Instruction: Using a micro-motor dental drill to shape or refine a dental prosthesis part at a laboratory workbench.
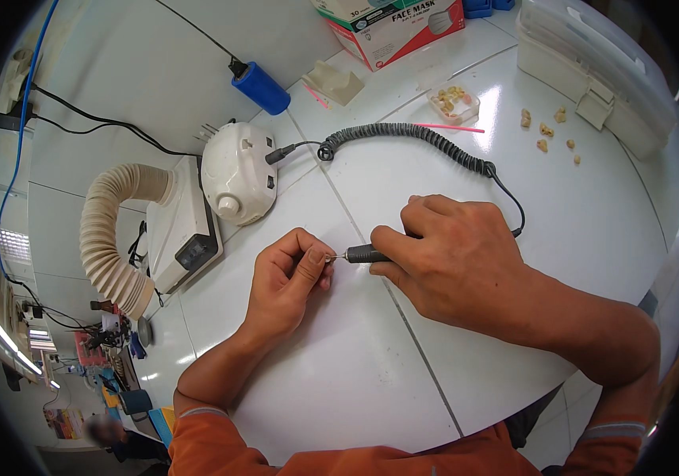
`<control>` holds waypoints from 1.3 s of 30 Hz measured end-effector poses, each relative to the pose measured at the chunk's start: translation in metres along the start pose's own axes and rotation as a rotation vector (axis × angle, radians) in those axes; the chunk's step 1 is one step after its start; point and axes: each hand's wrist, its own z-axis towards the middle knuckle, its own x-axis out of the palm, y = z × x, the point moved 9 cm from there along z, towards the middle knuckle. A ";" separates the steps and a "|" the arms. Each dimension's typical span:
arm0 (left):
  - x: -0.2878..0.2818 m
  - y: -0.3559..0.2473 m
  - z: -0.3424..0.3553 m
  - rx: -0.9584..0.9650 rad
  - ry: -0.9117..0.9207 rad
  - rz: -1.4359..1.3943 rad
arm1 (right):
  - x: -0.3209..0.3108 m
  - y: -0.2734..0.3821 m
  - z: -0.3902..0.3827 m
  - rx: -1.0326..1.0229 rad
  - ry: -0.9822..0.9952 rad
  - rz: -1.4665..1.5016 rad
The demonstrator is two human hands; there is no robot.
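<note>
My right hand (444, 252) grips a dark rotary handpiece (366, 254) like a pen, its thin metal tip pointing left. A coiled black cable (411, 135) runs from the handpiece to a white control unit (236, 173). My left hand (288, 274) is curled, pinching a very small piece between thumb and forefinger right at the tool's tip. The piece is mostly hidden by my fingers. Both hands rest over the white tiled worktop (355, 373).
A dust extractor box (185, 230) with a beige ribbed hose (105, 238) stands at the left. A blue cylinder (260, 87), a mask carton (399, 28), a small tray of yellowish pieces (453, 103), loose pieces (546, 131) and a clear plastic case (593, 59) sit behind.
</note>
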 end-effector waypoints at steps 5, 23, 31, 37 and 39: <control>0.001 -0.001 0.000 0.009 0.002 0.045 | 0.000 -0.002 0.001 0.008 0.049 -0.007; -0.001 0.000 0.000 0.006 -0.004 0.037 | 0.000 -0.002 0.000 0.018 0.055 -0.010; 0.000 -0.001 0.001 0.017 -0.005 0.059 | -0.002 0.002 0.000 -0.019 -0.025 -0.015; -0.002 0.000 0.000 0.009 -0.006 -0.012 | -0.004 -0.001 0.001 0.011 0.010 0.009; -0.001 0.000 0.000 -0.004 -0.009 -0.010 | -0.003 -0.001 0.001 0.014 0.020 0.007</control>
